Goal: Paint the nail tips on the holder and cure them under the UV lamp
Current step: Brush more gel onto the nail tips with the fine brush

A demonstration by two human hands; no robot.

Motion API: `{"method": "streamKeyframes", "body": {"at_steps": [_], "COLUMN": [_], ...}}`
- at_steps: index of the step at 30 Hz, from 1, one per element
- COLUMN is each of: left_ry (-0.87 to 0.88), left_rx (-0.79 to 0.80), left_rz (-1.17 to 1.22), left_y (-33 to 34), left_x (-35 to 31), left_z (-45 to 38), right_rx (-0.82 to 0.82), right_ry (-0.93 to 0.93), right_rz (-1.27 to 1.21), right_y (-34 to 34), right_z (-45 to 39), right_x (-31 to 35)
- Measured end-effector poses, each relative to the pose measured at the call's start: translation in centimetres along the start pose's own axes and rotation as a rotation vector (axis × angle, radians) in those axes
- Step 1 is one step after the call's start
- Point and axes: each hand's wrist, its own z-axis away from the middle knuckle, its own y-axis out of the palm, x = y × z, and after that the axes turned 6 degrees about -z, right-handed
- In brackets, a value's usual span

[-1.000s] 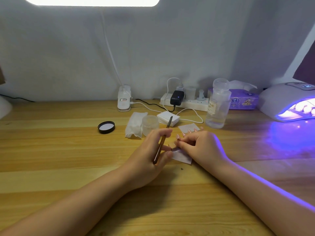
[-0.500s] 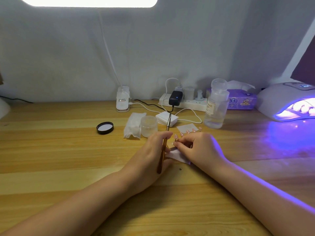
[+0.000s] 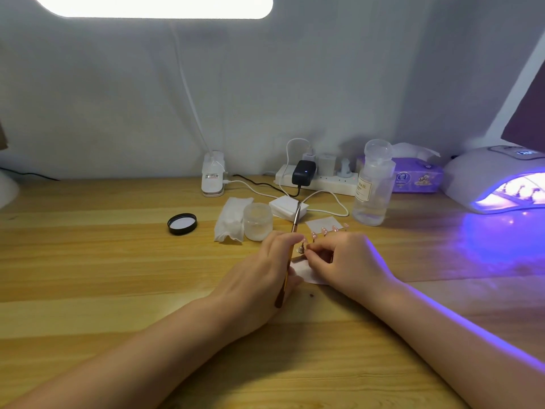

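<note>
Since a second ago the brush is standing steeper in the left hand, its bristle end now pointing away toward the white pad stack. Left to right: a black lid is lying on the wooden surface, then a folded wipe and a frosted jar. The left hand's grip is curling round the brush. The right hand is pinching a small nail tip over a white sheet. Behind, pink nail tips are sitting in a row. A clear bottle is standing farther right, and the UV lamp is glowing violet.
</note>
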Motion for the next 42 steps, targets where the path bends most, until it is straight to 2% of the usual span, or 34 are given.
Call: {"method": "streamKeyframes", "body": {"at_steps": [4, 9, 15, 20, 23, 27, 34, 39, 42], "left_ry": [0.032, 0.030, -0.018, 0.017, 0.063, 0.117, 0.081, 0.111, 0.060], "left_rx": [-0.016, -0.035, -0.050, -0.160, -0.185, -0.208, -0.346, -0.326, -0.373], "left_rz": [-0.028, 0.050, 0.100, 0.101, 0.104, 0.123, 0.137, 0.123, 0.104], "left_y": [0.0, 0.2, 0.2, -0.3, -0.7, -1.1, -2.1, -2.1, -2.3], "left_x": [0.2, 0.2, 0.6, 0.5, 0.3, 0.1, 0.3, 0.2, 0.5], "left_z": [0.3, 0.4, 0.7, 0.8, 0.7, 0.7, 0.3, 0.4, 0.2], "right_rx": [-0.011, 0.000, 0.282, 0.331, 0.323, 0.270, 0.067, 0.096, 0.057], "right_ry": [-0.024, -0.021, -0.027, -0.035, -0.093, -0.134, -0.160, -0.197, -0.158], "right_rz": [0.036, 0.060, 0.130, 0.123, 0.160, 0.068, -0.160, -0.270, -0.256], "right_y": [-0.4, -1.4, -2.5, -2.4, -2.3, -2.3, -2.3, -1.9, -1.6], "right_z": [0.1, 0.3, 0.0, -0.1, 0.1, 0.4, 0.4, 0.5, 0.6], "right_x": [-0.1, -0.1, 0.5, 1.1, 1.5, 2.0, 2.2, 2.5, 2.3]}}
